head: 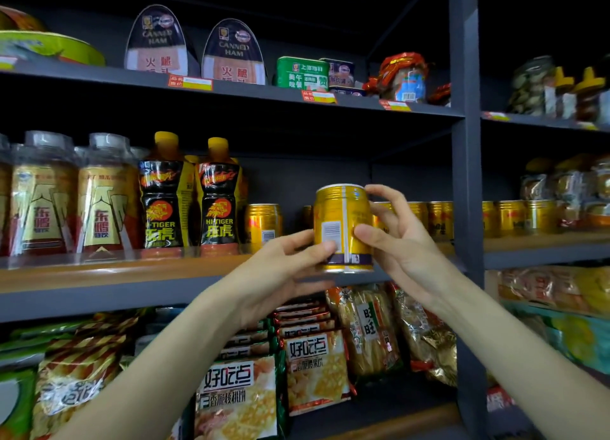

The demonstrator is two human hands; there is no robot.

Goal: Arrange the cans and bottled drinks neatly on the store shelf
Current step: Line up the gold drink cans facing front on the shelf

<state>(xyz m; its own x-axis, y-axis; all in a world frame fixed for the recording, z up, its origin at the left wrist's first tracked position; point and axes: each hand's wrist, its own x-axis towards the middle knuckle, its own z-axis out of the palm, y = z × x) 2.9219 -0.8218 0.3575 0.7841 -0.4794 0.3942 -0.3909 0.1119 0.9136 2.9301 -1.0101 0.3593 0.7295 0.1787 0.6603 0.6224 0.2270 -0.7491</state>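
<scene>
Single head view, facing forward, slightly upward, close to the store shelf (132, 274)

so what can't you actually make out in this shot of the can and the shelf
- Held gold can, head view: its front label faces away; only the barcode side shows.
- Gold cans behind it: partly hidden by the can and the right hand, so their count is unclear.
- Left hand: its fingers behind the can are hidden.
- Price tags on the upper shelf: too small and blurred to read.
- Shrink-wrapped bottles: cut off by the left edge.
</scene>
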